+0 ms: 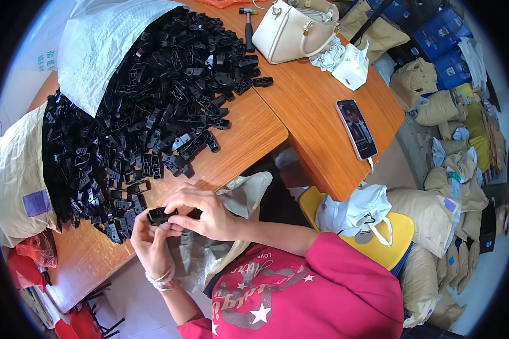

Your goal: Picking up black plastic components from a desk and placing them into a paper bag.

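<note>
Close to the table's front edge, my left hand [151, 243] grips a small black plastic part [161, 215] between thumb and fingers. From the right, my right hand [206, 213] reaches across with its fingertips closed on the same part. A dark shape shows under the right fingers; I cannot tell whether it is a second piece. Just beyond both hands spreads a large heap of similar black plastic parts [152, 96], spilling from a white woven sack [107, 51]. A pale sack cloth [195, 260] drapes over my lap below the hands.
On the wooden table [305, 124] are a rubber mallet [249, 31], a cream handbag [288, 34], a tissue box [352, 68] and a phone [356, 129] on a cable. A yellow chair [398, 240] holds a white bag [353, 212]. Stuffed sacks [424, 220] line the right side.
</note>
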`<move>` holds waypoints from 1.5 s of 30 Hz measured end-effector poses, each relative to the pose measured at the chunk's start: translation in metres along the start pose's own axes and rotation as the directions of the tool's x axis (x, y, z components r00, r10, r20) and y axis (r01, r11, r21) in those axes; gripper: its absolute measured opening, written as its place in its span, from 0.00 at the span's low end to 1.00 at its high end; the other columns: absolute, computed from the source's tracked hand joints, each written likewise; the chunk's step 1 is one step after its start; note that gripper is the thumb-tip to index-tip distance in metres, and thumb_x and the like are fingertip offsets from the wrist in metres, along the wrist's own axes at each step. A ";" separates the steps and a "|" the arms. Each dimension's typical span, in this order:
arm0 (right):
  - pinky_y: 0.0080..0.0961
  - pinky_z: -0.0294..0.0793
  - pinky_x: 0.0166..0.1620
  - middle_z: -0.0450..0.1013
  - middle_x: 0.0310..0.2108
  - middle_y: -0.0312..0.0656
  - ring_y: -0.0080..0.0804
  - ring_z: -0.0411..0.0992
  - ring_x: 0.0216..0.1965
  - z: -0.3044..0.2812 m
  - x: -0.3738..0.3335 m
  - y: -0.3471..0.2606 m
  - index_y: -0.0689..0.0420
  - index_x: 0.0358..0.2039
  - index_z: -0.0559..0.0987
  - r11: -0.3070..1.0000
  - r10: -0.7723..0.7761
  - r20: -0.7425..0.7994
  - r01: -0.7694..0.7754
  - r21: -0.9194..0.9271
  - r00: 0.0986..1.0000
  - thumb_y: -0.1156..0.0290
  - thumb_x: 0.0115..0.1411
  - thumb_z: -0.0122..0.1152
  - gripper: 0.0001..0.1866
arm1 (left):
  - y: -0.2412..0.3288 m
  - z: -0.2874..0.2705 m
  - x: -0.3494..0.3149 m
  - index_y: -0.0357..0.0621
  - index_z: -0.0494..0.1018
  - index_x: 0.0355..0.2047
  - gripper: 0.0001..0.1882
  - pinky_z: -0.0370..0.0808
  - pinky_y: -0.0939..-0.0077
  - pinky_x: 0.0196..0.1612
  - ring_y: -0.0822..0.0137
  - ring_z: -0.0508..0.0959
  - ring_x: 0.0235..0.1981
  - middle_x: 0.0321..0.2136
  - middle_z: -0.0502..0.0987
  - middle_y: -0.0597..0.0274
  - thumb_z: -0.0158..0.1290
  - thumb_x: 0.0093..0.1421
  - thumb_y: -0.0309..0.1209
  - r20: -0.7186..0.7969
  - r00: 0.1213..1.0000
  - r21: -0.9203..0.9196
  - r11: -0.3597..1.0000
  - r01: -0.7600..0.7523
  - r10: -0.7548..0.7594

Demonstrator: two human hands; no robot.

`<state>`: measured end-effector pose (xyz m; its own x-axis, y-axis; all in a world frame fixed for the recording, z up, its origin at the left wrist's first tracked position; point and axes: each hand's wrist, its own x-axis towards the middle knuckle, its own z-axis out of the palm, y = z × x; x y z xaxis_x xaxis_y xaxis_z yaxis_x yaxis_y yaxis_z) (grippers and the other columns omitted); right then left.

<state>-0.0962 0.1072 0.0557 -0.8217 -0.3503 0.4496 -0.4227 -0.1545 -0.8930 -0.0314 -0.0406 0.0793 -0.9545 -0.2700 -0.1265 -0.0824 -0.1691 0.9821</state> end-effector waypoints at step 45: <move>0.32 0.70 0.38 0.71 0.31 0.42 0.38 0.71 0.35 -0.015 0.043 0.023 0.62 0.33 0.78 0.658 -0.259 0.007 0.182 -0.731 0.966 0.79 0.50 0.63 0.08 | 0.024 -0.023 0.059 0.39 0.77 0.28 0.05 0.72 0.67 0.33 0.55 0.75 0.30 0.29 0.72 0.56 0.59 0.51 0.27 0.244 0.877 0.916 0.199 -0.349 0.415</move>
<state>-0.1472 0.1024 0.0554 -0.6815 -0.3053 0.6651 -0.7068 0.5101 -0.4901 -0.0830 -0.0826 0.0920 -0.9408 -0.0757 0.3305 0.0542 0.9286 0.3671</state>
